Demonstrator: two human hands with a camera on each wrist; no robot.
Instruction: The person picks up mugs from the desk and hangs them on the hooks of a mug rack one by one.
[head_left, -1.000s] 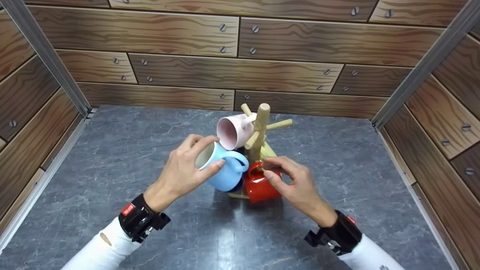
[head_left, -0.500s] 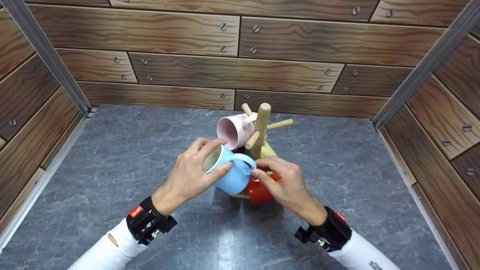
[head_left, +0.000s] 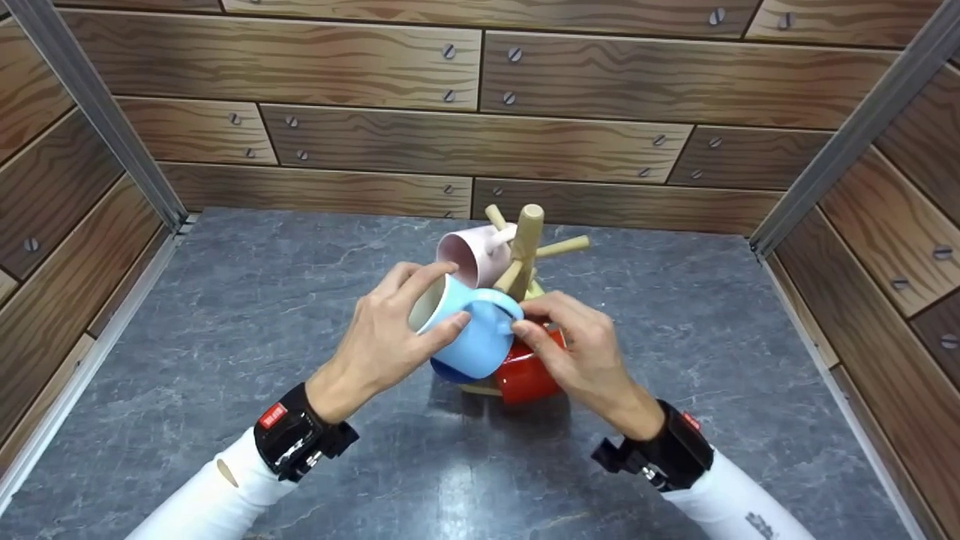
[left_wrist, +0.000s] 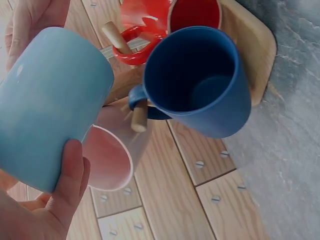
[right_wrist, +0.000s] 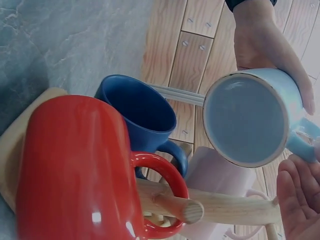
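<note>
A light blue mug (head_left: pixel 472 341) is held tilted in front of the wooden mug tree (head_left: pixel 529 232), its opening toward the left. My left hand (head_left: pixel 379 330) grips it at the rim, thumb along the side. At its handle (head_left: pixel 495 295), my right hand (head_left: pixel 581 352) pinches with thumb and index finger. A red mug (head_left: pixel 529 377) hangs by its handle on a low peg below the right hand. Beside it, a dark blue mug (left_wrist: pixel 220 117) hangs on another low peg, mostly hidden in the head view. Higher up hangs a pink mug (head_left: pixel 491 251), behind the light blue one.
A bare upper peg (head_left: pixel 564 247) points right, and another upper peg (head_left: pixel 510 276) points toward the front. The tree's wooden base (left_wrist: pixel 257 55) stands on a dark grey marbled surface (head_left: pixel 300 255). Wood-patterned walls (head_left: pixel 337 142) enclose the back and sides.
The left hand has carried the light blue mug to the right, then slightly up. The right hand has moved from over the red mug to the light blue mug's handle and pinches it.
</note>
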